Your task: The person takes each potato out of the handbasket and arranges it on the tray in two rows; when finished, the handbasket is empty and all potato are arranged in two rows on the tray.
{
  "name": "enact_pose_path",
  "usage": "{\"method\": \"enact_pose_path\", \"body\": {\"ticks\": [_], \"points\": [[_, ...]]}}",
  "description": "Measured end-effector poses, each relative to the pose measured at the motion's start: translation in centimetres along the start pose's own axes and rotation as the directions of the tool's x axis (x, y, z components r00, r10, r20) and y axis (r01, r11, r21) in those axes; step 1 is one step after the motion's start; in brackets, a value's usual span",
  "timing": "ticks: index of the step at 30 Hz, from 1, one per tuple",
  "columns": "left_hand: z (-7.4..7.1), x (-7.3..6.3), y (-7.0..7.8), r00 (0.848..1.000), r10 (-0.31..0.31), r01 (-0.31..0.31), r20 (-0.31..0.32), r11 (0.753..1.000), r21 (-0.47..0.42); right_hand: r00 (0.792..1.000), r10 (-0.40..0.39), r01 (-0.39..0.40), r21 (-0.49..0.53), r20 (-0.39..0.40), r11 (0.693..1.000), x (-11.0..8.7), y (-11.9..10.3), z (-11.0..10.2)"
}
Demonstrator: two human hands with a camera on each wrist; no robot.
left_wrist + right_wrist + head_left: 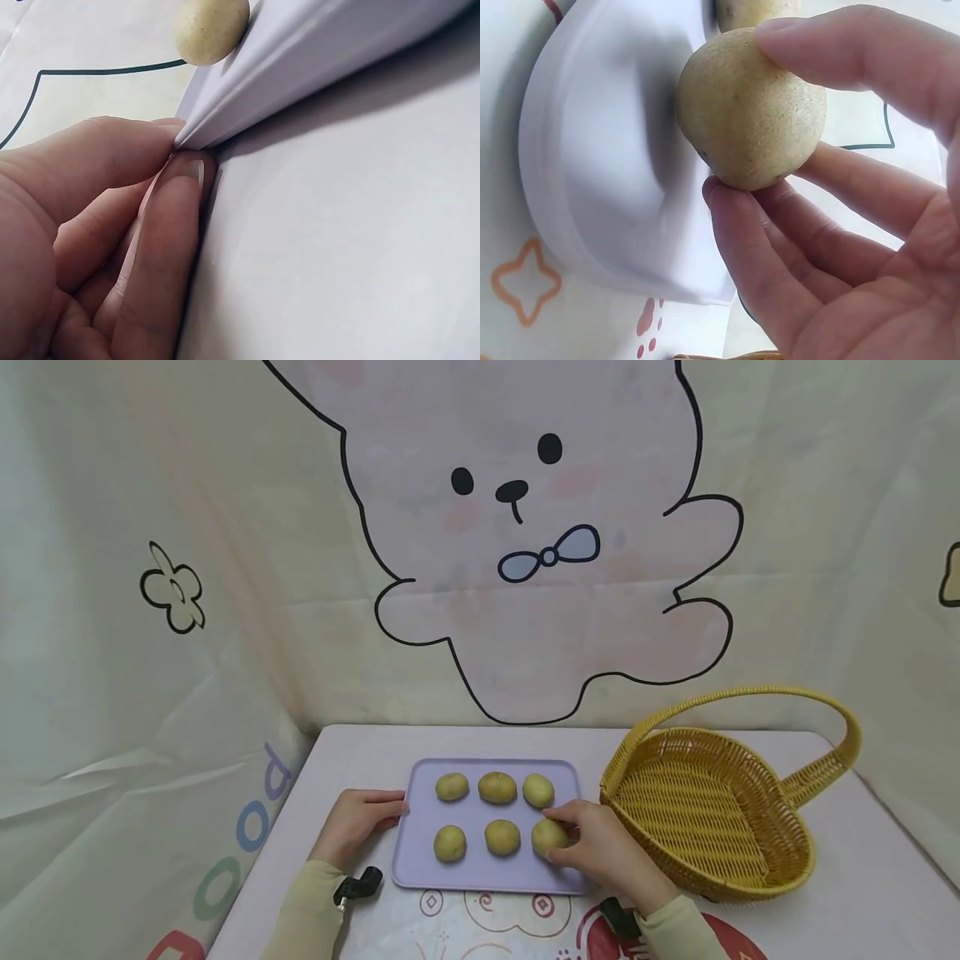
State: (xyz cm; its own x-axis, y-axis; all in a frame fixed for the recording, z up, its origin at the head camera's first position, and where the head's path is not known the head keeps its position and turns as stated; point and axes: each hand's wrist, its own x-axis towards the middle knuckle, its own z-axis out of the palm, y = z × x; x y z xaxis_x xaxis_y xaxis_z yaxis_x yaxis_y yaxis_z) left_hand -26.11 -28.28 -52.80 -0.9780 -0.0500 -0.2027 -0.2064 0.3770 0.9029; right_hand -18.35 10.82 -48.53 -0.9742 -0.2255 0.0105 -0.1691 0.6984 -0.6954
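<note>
A pale lilac tray (420,877) lies on the table with two rows of small potatoes on it. My left hand (362,820) pinches the tray's left edge; in the left wrist view, thumb and fingers (161,247) meet at the rim, close to a potato (212,30). At the tray's near right corner, my right hand (603,847) grips a round potato (549,837) between thumb and fingers. The right wrist view shows this potato (750,109) close over the tray, thumb on one side and fingertips on the other. Another potato (502,837) lies to its left.
A yellow woven basket (697,818) with a tall handle stands right of the tray, beside my right forearm. The white table (360,743) has printed drawings near its front. Behind it hangs a cloth (525,635) with a cartoon bear.
</note>
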Motion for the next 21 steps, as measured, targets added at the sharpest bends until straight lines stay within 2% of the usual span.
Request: {"method": "enact_pose_path", "body": {"ticks": [6, 15, 21], "points": [[0.00, 0.17, 0.11, 1.000, 0.008, -0.008, 0.009, 1.000, -0.020, 1.000, -0.004, 0.004, -0.027, -0.005, 1.000, 0.10, -0.01, 0.04], [-0.03, 0.25, -0.11, 1.000, -0.005, 0.005, 0.001, 1.000, 0.005, 0.999, -0.032, 0.032, -0.013, 0.004, 0.999, 0.13, -0.04, 0.01], [-0.07, 0.12, -0.05, 1.000, -0.012, 0.012, 0.002, 1.000, 0.006, 1.000, -0.008, 0.008, -0.008, 0.001, 1.000, 0.22, -0.10, 0.29]]}}
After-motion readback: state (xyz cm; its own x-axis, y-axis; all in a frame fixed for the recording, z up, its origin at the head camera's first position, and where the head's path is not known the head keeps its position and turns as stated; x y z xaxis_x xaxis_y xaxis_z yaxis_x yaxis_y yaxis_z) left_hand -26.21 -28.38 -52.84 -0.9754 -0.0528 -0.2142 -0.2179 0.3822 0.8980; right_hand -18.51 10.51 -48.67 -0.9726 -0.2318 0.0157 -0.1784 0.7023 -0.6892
